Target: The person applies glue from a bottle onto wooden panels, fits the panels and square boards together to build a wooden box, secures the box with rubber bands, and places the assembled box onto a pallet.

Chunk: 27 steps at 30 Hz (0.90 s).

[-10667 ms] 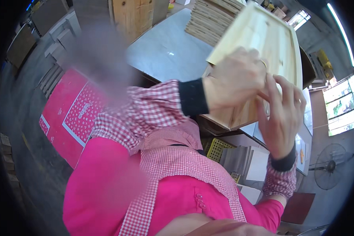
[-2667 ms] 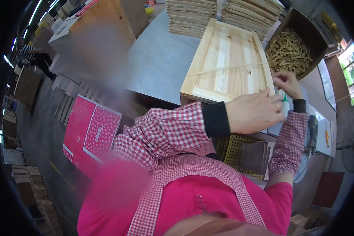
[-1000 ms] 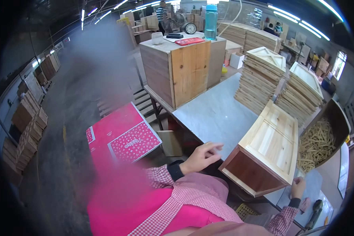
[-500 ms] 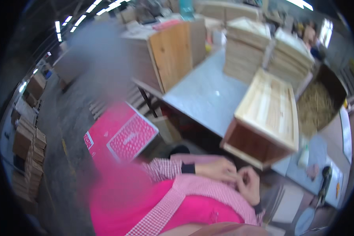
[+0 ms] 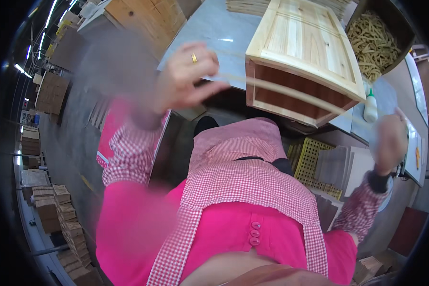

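My left hand [image 5: 190,76], a gold-coloured ring on one finger, is raised at the near left of a pale wooden box [image 5: 300,47]. Its fingers are curled on one end of a tan elastic band [image 5: 295,90]. Stretched taut, the band runs across the box's open front to my right hand [image 5: 391,140]. That hand is smeared by motion, but the band leads into its closed grip. A thinner strand shows faintly over the box top. The box rests on a grey table [image 5: 200,28], its dark reddish-brown inside facing me.
A carton of tangled tan bands [image 5: 374,43] stands beyond the box. A white bottle with a green tip [image 5: 370,106] is near my right hand. A yellow perforated crate [image 5: 314,167] sits below the table. Stacked wooden pieces [image 5: 71,224] line the far left.
My hands have moved from close together at my lap to wide apart and raised, with the band now stretched between them. The view has tilted down and come closer to the box.
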Motion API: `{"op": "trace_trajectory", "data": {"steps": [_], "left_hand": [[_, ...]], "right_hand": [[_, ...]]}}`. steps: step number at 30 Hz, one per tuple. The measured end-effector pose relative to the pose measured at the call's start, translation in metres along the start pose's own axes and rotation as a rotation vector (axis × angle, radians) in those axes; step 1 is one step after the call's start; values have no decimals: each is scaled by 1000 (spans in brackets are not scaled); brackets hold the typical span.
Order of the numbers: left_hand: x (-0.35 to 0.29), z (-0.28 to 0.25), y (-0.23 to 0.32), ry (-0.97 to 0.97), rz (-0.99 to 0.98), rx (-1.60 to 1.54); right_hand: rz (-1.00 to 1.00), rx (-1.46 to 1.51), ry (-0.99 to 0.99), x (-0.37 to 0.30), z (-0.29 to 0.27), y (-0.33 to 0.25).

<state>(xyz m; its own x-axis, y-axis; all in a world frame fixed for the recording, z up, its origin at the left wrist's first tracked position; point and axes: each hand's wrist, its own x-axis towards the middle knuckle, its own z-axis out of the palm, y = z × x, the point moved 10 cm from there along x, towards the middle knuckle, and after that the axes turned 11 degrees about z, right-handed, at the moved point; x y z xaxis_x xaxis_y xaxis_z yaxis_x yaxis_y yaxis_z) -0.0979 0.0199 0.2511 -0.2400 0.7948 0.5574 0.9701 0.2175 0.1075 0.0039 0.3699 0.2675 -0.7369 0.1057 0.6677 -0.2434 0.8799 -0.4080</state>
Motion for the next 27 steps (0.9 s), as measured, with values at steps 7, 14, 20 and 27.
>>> {"op": "trace_trajectory", "data": {"steps": [7,14,20,27], "left_hand": [[-55,125,-10,-199,57,158],[-115,191,-23,-350,-64,365],[-102,194,-39,-340,-75,336],[-58,146,-16,-228,70,98]], "right_hand": [[-173,-164,-178,-79,100,45],[-156,-289,-244,-118,144,65],[-144,-386,-154,-99,161,85],[-117,68,-35,-69,86,24]]}}
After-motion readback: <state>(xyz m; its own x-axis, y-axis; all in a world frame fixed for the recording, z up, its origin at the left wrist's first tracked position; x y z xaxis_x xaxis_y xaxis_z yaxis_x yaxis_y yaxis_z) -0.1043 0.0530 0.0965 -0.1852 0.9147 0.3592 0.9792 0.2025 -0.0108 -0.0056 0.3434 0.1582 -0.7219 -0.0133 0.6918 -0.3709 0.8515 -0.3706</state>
